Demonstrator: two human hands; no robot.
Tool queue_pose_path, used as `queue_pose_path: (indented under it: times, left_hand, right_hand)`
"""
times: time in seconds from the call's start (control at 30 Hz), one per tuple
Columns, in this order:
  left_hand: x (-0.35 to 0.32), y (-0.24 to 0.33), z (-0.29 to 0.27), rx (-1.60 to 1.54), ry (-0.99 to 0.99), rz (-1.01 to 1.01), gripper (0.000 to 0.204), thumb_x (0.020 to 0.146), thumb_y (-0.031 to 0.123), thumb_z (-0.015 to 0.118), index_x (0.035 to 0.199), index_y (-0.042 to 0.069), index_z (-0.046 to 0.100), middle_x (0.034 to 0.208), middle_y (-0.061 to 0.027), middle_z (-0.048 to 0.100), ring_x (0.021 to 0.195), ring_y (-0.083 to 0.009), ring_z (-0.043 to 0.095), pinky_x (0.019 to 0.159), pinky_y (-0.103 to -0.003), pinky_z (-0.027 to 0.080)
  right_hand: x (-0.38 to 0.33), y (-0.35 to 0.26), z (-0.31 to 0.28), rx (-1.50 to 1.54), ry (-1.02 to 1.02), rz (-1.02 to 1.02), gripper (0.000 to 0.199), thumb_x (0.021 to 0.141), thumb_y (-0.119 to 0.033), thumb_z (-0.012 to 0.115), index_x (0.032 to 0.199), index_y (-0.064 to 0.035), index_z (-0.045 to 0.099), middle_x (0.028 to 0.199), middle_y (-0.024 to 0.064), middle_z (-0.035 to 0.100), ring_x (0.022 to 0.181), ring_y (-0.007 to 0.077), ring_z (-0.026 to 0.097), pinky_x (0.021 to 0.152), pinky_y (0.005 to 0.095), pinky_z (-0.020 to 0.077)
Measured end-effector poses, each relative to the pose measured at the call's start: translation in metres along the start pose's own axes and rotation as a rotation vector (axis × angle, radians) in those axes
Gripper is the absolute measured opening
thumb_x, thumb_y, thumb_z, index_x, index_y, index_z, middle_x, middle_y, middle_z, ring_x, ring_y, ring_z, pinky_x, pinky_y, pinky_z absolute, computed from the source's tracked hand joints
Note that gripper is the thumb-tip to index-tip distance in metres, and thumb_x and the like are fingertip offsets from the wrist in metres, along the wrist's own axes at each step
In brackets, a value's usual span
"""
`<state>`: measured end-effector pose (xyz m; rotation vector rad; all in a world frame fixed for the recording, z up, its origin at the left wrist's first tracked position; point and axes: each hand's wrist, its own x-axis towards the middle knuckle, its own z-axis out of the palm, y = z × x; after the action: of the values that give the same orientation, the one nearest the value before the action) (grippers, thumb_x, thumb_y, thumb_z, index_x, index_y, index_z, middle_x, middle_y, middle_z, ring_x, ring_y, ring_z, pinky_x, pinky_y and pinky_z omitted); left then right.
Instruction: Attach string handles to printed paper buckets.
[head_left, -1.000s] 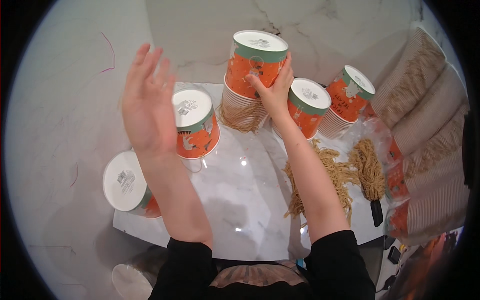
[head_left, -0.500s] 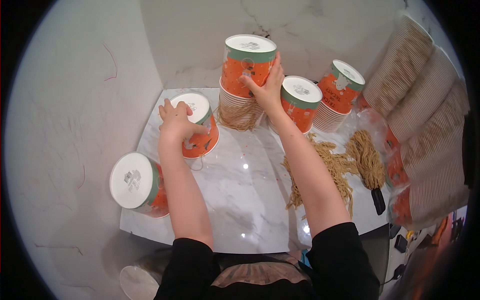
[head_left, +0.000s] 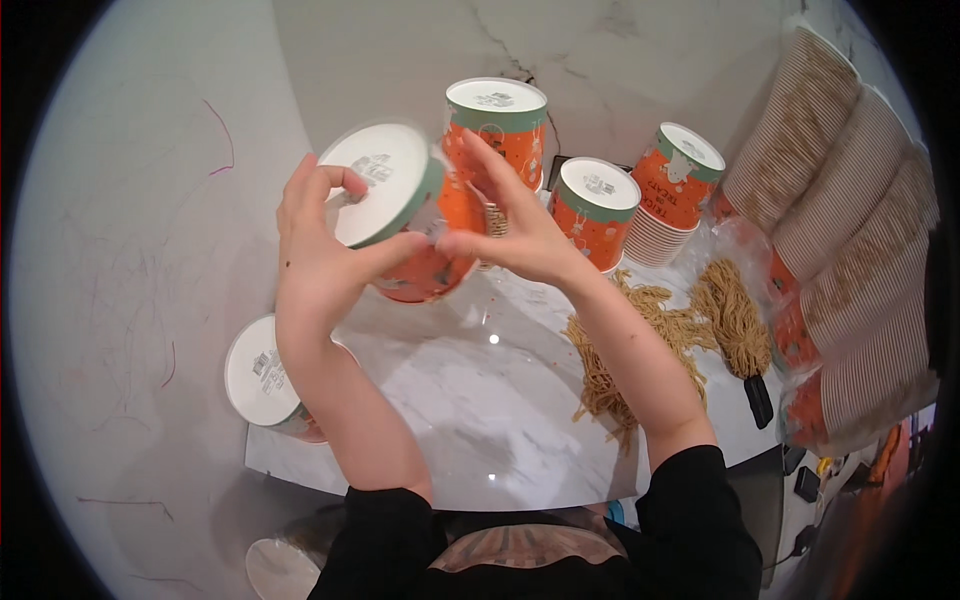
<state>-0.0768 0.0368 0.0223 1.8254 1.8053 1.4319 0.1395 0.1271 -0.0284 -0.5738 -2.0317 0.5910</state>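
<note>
Between my hands an orange paper bucket (head_left: 385,205) with a green band is lifted off the table, upside down and tilted. My left hand (head_left: 322,240) is curled over its white base, with the thumb along the side. Against its right side lie the thumb and fingers of my right hand (head_left: 525,232), slightly blurred. Just behind stands a stack topped by another upturned bucket (head_left: 500,142), partly hidden by my right hand. A single bucket (head_left: 262,375) sits upside down at the near left, partly covered by my left forearm.
More upturned buckets (head_left: 595,215) and a nested stack (head_left: 672,195) stand at the back right. Tan strings (head_left: 600,385) lie loose beside a tied string bundle (head_left: 730,315) with a black end. Long bagged stacks of buckets (head_left: 800,115) line the right. Walls bound the left and back.
The left bucket has been raised off the table and tilted, moving up in my left hand. My right hand has left the back stack's top bucket and come to the lifted one.
</note>
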Motion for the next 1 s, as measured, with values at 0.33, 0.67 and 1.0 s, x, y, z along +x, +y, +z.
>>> queue_pose_path:
  times: [0.33,0.67,1.0]
  left_hand:
    - [0.011,0.007,0.04,-0.563,0.564,0.56,0.097,0.075,0.035,0.088,0.151,0.008,0.034,0.164,-0.0153,0.02,0.157,-0.0319,0.008,0.121,-0.047,0.02]
    - [0.057,-0.065,0.097,-1.418,-0.164,-0.354,0.028,0.106,0.025,0.049,0.129,0.012,0.059,0.123,-0.0067,0.065,0.12,-0.0217,0.061,0.102,-0.044,0.049]
    - [0.089,-0.052,0.127,-1.807,0.105,-0.24,0.024,0.101,0.006,0.06,0.125,0.003,0.058,0.113,-0.006,0.061,0.115,-0.0182,0.061,0.11,-0.044,0.048]
  right_hand:
    - [0.042,-0.03,-0.014,-0.116,0.128,-0.087,0.124,0.059,-0.024,0.094,0.159,-0.0038,0.023,0.152,0.0226,0.041,0.143,0.0371,0.04,0.117,0.0441,0.0386]
    - [0.129,-0.026,-0.082,0.235,-0.015,-0.091,0.097,0.07,-0.019,0.093,0.15,-0.0084,0.04,0.135,0.0083,0.06,0.125,0.0203,0.058,0.109,0.0371,0.045]
    - [0.13,0.031,-0.115,0.193,0.18,0.097,0.112,0.068,-0.021,0.096,0.155,-0.0027,0.028,0.143,0.0151,0.053,0.131,0.0235,0.054,0.112,0.039,0.0451]
